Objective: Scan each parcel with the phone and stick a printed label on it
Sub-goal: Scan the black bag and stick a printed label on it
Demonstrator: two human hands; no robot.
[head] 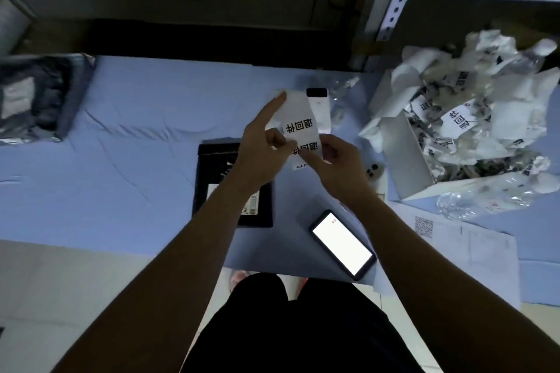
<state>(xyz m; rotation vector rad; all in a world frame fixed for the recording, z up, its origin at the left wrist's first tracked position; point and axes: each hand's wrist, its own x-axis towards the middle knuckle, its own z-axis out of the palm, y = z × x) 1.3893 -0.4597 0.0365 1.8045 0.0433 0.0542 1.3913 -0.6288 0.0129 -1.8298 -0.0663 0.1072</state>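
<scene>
"Above the blue sheet (136, 130), just past the middle, what have the hands got?"

"A label strip (300, 127), white with bold black characters, held up between them. The left hand (266, 142) pinches its left edge with thumb and curled fingers, and the forefinger lies straight up along the paper to the top corner. The right hand (339, 160) pinches the lower end between thumb and forefinger, the other fingers folded in."

"And the parcel?"

"A black parcel (209, 166) lies flat on the sheet, below the left wrist, with a pale printed slip on its face partly hidden by the forearm. The strip is not touching it. A second, grey parcel (39, 97) sits well apart at the far left edge."

"The phone?"

"The phone (342, 245) lies face up near the front edge, under the right forearm, its screen lit white. Neither hand touches it."

"Where does the strip come from?"

"Its top end stands just in front of a white label printer (319, 106); whether it is attached there I cannot tell."

"Anything to the right?"

"An open white box (406, 157) heaped with crumpled paper (472, 118), some bearing the same characters. Before it lie a crushed clear bottle (485, 197) and a printed sheet (454, 239) with a square code."
</scene>
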